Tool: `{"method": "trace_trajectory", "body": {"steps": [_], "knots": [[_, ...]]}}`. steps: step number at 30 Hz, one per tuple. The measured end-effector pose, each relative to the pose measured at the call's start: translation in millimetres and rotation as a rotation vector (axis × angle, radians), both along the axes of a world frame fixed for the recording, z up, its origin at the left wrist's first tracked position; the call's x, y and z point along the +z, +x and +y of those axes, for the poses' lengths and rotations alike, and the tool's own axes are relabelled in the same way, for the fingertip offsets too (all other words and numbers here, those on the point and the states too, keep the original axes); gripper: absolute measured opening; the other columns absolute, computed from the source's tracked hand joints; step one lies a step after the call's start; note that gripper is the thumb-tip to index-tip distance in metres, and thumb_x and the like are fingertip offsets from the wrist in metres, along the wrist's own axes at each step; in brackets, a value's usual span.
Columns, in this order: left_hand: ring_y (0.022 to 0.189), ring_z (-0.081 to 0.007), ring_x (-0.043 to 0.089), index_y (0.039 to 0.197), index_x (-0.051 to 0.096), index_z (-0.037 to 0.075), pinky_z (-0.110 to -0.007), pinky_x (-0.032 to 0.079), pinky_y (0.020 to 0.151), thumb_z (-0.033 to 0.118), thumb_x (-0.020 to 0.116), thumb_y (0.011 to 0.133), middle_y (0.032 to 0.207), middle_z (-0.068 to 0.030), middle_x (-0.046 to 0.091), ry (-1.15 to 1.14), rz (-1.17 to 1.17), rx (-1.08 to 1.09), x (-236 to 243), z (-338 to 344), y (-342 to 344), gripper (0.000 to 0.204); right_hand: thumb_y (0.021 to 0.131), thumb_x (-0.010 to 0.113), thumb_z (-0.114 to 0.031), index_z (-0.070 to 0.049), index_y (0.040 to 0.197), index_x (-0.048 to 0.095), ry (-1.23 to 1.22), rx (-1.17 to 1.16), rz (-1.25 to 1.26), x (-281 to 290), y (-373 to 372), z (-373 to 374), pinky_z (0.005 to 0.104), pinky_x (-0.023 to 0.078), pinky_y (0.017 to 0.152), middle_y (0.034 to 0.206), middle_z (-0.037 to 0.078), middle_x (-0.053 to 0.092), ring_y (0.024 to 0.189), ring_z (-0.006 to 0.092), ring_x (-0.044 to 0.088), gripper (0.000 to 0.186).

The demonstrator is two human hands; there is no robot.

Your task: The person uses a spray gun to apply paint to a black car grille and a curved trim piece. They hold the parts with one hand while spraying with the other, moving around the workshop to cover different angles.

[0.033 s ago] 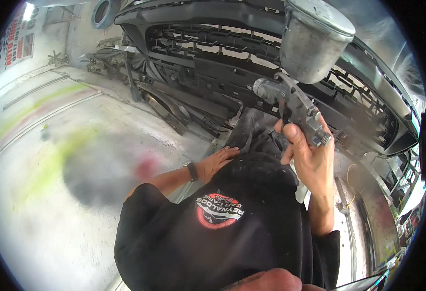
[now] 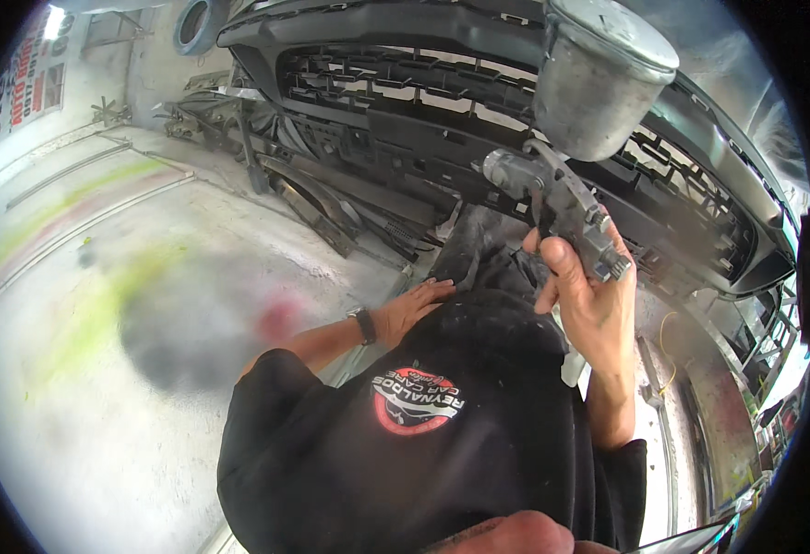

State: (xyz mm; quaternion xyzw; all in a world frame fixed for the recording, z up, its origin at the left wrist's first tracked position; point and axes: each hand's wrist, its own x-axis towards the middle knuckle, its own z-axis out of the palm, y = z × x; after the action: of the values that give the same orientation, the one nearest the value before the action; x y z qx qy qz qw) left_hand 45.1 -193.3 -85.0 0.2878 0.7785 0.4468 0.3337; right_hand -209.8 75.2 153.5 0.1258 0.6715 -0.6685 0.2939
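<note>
Right now, right hand (image 2: 592,300): raised in front of the wearer's chest, thumb and fingers closed around the handle of a grey spray gun (image 2: 566,208); whether a finger presses the trigger I cannot tell.
Spray gun: tilted, its round nozzle end toward the left, the knobs at its back end just above the wrist side of the hand.
Metal cup (image 2: 589,92): mounted over the gun, lidded, its silver sides smudged.
Left hand (image 2: 414,312): low on the other side, well apart from the gun, laid flat by the dark trouser leg (image 2: 468,242), fingers stretched and close together; a dark watch (image 2: 362,326) circles its wrist.
Bumper (image 2: 405,129): long and dark, with grille openings, spanning the space beyond the gun; I cannot judge the gap between them.
Shirt (image 2: 506,443): black, with a round red and white emblem (image 2: 417,403).
Floor (image 2: 72,452): pale, marked with yellow-green, grey and pink patches.
Back wall: a tyre (image 2: 184,32) by the bumper's left end, loose dark parts (image 2: 322,208) lying below.
</note>
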Motion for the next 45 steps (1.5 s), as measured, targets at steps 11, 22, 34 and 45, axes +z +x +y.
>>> {"method": "trace_trajectory", "body": {"steps": [11, 22, 34, 45], "knots": [[0.147, -0.0486, 0.021, 0.151, 0.023, 0.004, -0.061, 0.017, 0.118, 0.030, 0.079, 0.069, 0.155, -0.0314, 0.023, 0.155, -0.130, 0.059, 28, 7, -24, 0.102, 0.097, 0.068, -0.024, 0.002, 0.117, 0.057, 0.409, -0.310, 0.090, 28, 32, 66, 0.0201, 0.045, 0.046, 0.092, 0.006, 0.066, 0.055, 0.0071, 0.056, 0.034], [0.147, -0.0457, 0.022, 0.146, 0.028, 0.002, -0.057, 0.019, 0.120, 0.015, 0.065, 0.081, 0.156, -0.0297, 0.023, -0.056, -0.089, -0.043, 17, -1, -20, 0.076, 0.098, 0.066, -0.025, 0.003, 0.122, 0.058, 0.078, -0.219, 0.047, 1, 40, 73, 0.0214, 0.044, 0.046, 0.093, 0.009, 0.069, 0.052, 0.0084, 0.055, 0.038], [0.148, -0.0418, 0.021, 0.145, 0.032, -0.002, -0.053, 0.019, 0.121, 0.014, 0.056, 0.089, 0.157, -0.0273, 0.022, -0.078, -0.092, -0.054, 30, 2, -35, 0.064, 0.096, 0.068, -0.028, 0.001, 0.120, 0.060, 0.030, -0.253, 0.091, -14, 38, 95, 0.0211, 0.041, 0.044, 0.084, 0.005, 0.065, 0.052, 0.0073, 0.052, 0.038], [0.145, -0.0435, 0.026, 0.146, 0.034, -0.002, -0.055, 0.022, 0.118, 0.028, 0.065, 0.085, 0.152, -0.0286, 0.028, -0.164, -0.031, -0.144, 32, 4, -43, 0.075, 0.091, 0.076, -0.024, -0.001, 0.115, 0.061, -0.039, -0.222, 0.011, -20, 45, 119, 0.0218, 0.040, 0.046, 0.072, -0.001, 0.059, 0.051, 0.0053, 0.050, 0.037]]}}
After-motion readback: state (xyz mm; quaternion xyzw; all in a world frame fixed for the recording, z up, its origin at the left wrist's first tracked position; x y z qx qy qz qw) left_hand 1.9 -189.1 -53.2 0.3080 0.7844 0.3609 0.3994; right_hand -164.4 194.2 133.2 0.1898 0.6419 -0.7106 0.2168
